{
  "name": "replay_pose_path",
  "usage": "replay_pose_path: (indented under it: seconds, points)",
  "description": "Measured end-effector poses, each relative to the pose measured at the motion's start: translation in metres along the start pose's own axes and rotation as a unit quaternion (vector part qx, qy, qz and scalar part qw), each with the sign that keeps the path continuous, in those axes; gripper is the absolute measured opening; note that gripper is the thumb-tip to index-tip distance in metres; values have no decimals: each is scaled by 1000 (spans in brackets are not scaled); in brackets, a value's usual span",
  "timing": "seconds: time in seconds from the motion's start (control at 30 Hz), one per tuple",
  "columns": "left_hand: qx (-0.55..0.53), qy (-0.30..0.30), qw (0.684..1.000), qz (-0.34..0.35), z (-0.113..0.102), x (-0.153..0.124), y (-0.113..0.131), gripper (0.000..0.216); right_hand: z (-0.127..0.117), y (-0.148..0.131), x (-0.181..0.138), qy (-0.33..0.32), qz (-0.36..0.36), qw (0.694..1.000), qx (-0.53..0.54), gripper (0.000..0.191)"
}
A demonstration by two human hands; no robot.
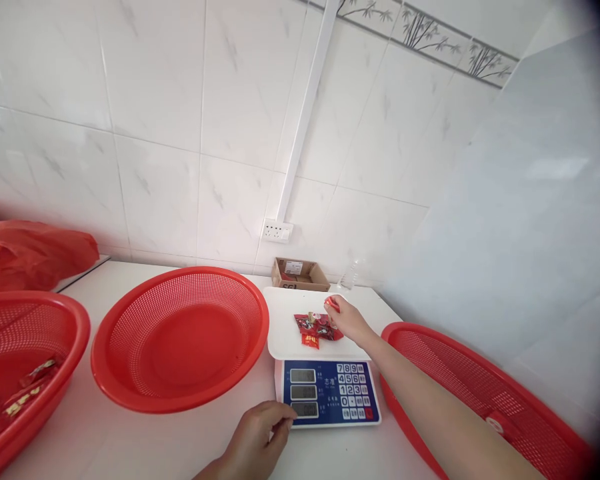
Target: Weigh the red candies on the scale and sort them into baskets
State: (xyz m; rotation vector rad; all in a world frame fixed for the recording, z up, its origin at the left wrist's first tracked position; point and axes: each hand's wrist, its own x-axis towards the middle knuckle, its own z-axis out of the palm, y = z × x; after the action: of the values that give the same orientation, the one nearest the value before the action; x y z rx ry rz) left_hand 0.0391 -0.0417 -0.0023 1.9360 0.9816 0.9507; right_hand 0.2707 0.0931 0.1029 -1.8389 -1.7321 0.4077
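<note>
My right hand (347, 316) is over the white pan (283, 325) of a digital scale (330, 393). Its fingers are closed on a small red-wrapped candy (332, 304). Just below it lies a small pile of red and dark candy packets (318, 327), with an orange-red packet (310, 341) at its front. My left hand (257, 433) rests at the scale's lower left corner, fingertips by the lowest display (305, 409). Its fingers are curled together and nothing shows in them. The digits on the displays are too faint to read surely.
A red perforated basket (180, 340) stands left of the scale. Another red basket (70, 320) at far left holds several packets. A third (405, 333), at right, has a small round-labelled item inside. Behind stand a cardboard box (301, 273) and a clear plastic container (350, 273) against the tiled wall.
</note>
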Motion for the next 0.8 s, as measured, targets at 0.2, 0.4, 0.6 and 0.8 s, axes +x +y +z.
replay_pose_path:
  seconds: [0.2,0.4,0.6,0.8]
  points:
    - [11,4,1000,11,1,1,-3,21,-5,-2,0,10,-30,998,-62,15]
    - [12,-3,1000,5,1,1,-2,21,-9,4,-6,-5,8,995,-98,22]
    - [10,-1,1000,9,0,0,1,21,-5,5,-10,-34,8,998,-62,30]
    - [5,-6,1000,2,0,0,1,21,-2,10,-6,-32,-19,999,-33,36]
